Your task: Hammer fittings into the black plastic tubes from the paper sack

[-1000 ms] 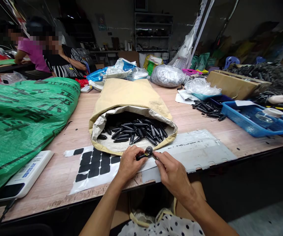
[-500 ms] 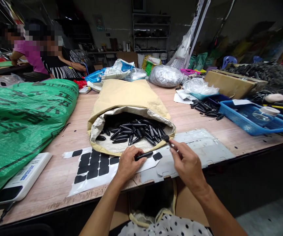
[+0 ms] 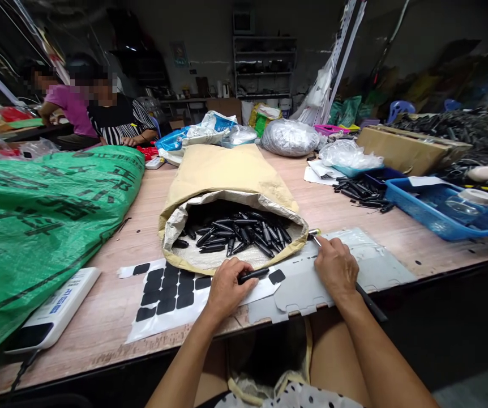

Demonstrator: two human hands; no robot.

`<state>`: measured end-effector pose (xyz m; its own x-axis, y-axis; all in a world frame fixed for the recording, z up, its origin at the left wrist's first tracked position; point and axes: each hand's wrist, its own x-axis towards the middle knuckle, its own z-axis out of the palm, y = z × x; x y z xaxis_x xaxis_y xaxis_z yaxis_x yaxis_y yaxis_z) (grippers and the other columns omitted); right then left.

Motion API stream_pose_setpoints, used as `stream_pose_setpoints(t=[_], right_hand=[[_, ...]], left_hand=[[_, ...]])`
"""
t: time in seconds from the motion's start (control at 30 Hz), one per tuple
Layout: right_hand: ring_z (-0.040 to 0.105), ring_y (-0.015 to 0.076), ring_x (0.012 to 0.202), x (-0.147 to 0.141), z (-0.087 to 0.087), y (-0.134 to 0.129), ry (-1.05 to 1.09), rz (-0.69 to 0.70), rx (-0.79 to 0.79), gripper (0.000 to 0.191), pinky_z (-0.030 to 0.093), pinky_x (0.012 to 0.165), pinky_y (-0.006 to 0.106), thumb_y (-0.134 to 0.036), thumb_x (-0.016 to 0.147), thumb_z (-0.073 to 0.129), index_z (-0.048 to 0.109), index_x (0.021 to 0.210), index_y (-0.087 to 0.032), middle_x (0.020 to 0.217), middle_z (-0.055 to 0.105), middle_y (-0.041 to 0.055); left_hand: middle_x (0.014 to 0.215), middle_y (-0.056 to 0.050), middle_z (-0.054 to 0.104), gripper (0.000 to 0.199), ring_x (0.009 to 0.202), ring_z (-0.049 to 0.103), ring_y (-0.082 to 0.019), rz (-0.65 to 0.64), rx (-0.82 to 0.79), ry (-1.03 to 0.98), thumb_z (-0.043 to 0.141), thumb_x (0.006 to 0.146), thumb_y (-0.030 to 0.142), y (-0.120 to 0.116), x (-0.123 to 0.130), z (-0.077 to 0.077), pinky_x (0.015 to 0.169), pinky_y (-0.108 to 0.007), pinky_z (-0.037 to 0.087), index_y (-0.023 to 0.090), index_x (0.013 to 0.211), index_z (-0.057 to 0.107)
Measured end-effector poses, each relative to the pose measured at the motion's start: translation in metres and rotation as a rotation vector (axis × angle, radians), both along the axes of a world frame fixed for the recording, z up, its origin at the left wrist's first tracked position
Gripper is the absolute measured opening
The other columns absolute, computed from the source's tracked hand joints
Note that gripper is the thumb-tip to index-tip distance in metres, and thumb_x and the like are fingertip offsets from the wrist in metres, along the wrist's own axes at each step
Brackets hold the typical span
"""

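My left hand [image 3: 229,286] is closed on a black pen-shaped piece [image 3: 259,274], which lies tilted just in front of the bag's mouth. More such black pieces [image 3: 244,232] lie heaped inside an open tan paper sack [image 3: 231,170]. My right hand [image 3: 336,266] is wrapped round a small hammer, low over a grey sheet [image 3: 375,263]. The hammer's metal shaft [image 3: 317,242] and small head show past my fingers, and its black handle [image 3: 371,303] sticks out behind my wrist. A white sheet of black square stickers [image 3: 159,294] lies under and beside my left hand.
A green woven sack [image 3: 57,198] and a white electronic device [image 3: 55,311] lie on the left. To the right stand a blue tray [image 3: 443,218] and a pile of black pieces [image 3: 363,190]. Clear plastic bags [image 3: 290,139] sit behind. Two people are seated far left.
My right hand has moved right and lowered to the grey sheet, with the hammer turned. The left hand keeps the black piece. The view has shifted slightly, and a co-worker's arm has come down.
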<state>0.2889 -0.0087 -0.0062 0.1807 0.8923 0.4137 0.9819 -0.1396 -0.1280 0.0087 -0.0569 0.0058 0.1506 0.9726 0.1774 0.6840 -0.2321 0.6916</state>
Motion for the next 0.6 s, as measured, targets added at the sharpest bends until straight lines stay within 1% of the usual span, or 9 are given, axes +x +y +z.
stream_pose_setpoints(t=[0.13, 0.23, 0.3, 0.37, 0.4, 0.47, 0.5, 0.53, 0.6], right_hand=[[0.054, 0.0214, 0.086, -0.001, -0.005, -0.001, -0.083, 0.0, 0.049, 0.036, 0.03, 0.066, 0.033, -0.018, 0.096, 0.05, 0.068, 0.128, -0.022, 0.098, 0.063, 0.009], [0.054, 0.0218, 0.087, -0.001, -0.006, -0.001, -0.112, 0.011, 0.059, 0.037, 0.031, 0.066, 0.033, -0.017, 0.094, 0.051, 0.066, 0.128, -0.022, 0.099, 0.062, 0.0092], [0.054, 0.0219, 0.088, -0.001, -0.006, -0.001, -0.119, 0.015, 0.053, 0.038, 0.031, 0.067, 0.033, -0.016, 0.093, 0.052, 0.065, 0.129, -0.022, 0.1, 0.062, 0.0092], [0.054, 0.0221, 0.089, -0.001, -0.006, -0.001, -0.119, 0.015, 0.046, 0.038, 0.032, 0.067, 0.033, -0.016, 0.093, 0.052, 0.064, 0.129, -0.021, 0.1, 0.062, 0.0093], [0.054, 0.0222, 0.089, -0.001, -0.006, -0.001, -0.117, 0.013, 0.044, 0.038, 0.032, 0.068, 0.033, -0.017, 0.093, 0.052, 0.064, 0.128, -0.021, 0.1, 0.062, 0.0093], [0.054, 0.0222, 0.089, -0.002, -0.005, -0.001, -0.114, 0.01, 0.043, 0.036, 0.032, 0.068, 0.033, -0.017, 0.094, 0.051, 0.064, 0.128, -0.021, 0.1, 0.061, 0.0092], [0.054, 0.0223, 0.089, -0.002, -0.005, -0.001, -0.114, 0.009, 0.042, 0.036, 0.032, 0.068, 0.033, -0.018, 0.095, 0.05, 0.064, 0.128, -0.021, 0.1, 0.061, 0.0091], [0.054, 0.0225, 0.09, -0.003, -0.005, -0.001, -0.113, 0.008, 0.042, 0.036, 0.032, 0.068, 0.033, -0.018, 0.095, 0.049, 0.064, 0.128, -0.021, 0.1, 0.061, 0.009], [0.054, 0.023, 0.091, -0.003, -0.005, -0.001, -0.112, 0.009, 0.039, 0.036, 0.032, 0.069, 0.033, -0.019, 0.096, 0.048, 0.064, 0.128, -0.021, 0.1, 0.061, 0.0091]], left_hand=[[0.089, -0.002, 0.067, 0.011, 0.09, 0.059, -0.023, -0.014, 0.004, -0.004, 0.073, 0.083, 0.027, 0.0, -0.001, 0.002, 0.081, -0.035, 0.044, 0.024, 0.093, 0.072], [0.094, -0.004, 0.069, 0.013, 0.094, 0.06, -0.024, -0.069, -0.002, -0.054, 0.067, 0.089, 0.033, -0.008, 0.0, 0.012, 0.085, -0.036, 0.045, 0.024, 0.097, 0.07], [0.099, -0.004, 0.07, 0.017, 0.095, 0.062, -0.023, -0.165, -0.063, -0.123, 0.061, 0.094, 0.036, -0.022, 0.003, 0.025, 0.086, -0.034, 0.046, 0.024, 0.101, 0.07], [0.098, -0.002, 0.072, 0.021, 0.091, 0.063, -0.02, -0.306, -0.206, -0.182, 0.055, 0.098, 0.038, -0.045, 0.009, 0.035, 0.083, -0.031, 0.047, 0.026, 0.104, 0.071], [0.097, -0.001, 0.073, 0.022, 0.089, 0.064, -0.019, -0.38, -0.295, -0.195, 0.055, 0.099, 0.04, -0.058, 0.013, 0.036, 0.081, -0.029, 0.047, 0.027, 0.105, 0.072], [0.102, 0.0, 0.074, 0.024, 0.094, 0.065, -0.019, -0.469, -0.453, -0.178, 0.056, 0.098, 0.045, -0.083, 0.021, 0.026, 0.084, -0.027, 0.047, 0.03, 0.108, 0.072], [0.106, 0.0, 0.074, 0.025, 0.099, 0.065, -0.02, -0.47, -0.514, -0.146, 0.057, 0.097, 0.047, -0.093, 0.024, 0.014, 0.087, -0.028, 0.047, 0.032, 0.11, 0.072], [0.112, -0.001, 0.074, 0.027, 0.105, 0.064, -0.022, -0.44, -0.562, -0.099, 0.057, 0.096, 0.048, -0.102, 0.027, -0.002, 0.092, -0.03, 0.047, 0.033, 0.114, 0.07], [0.115, -0.004, 0.073, 0.03, 0.111, 0.064, -0.027, -0.342, -0.652, 0.027, 0.054, 0.095, 0.048, -0.113, 0.032, -0.042, 0.097, -0.037, 0.047, 0.033, 0.117, 0.069]])
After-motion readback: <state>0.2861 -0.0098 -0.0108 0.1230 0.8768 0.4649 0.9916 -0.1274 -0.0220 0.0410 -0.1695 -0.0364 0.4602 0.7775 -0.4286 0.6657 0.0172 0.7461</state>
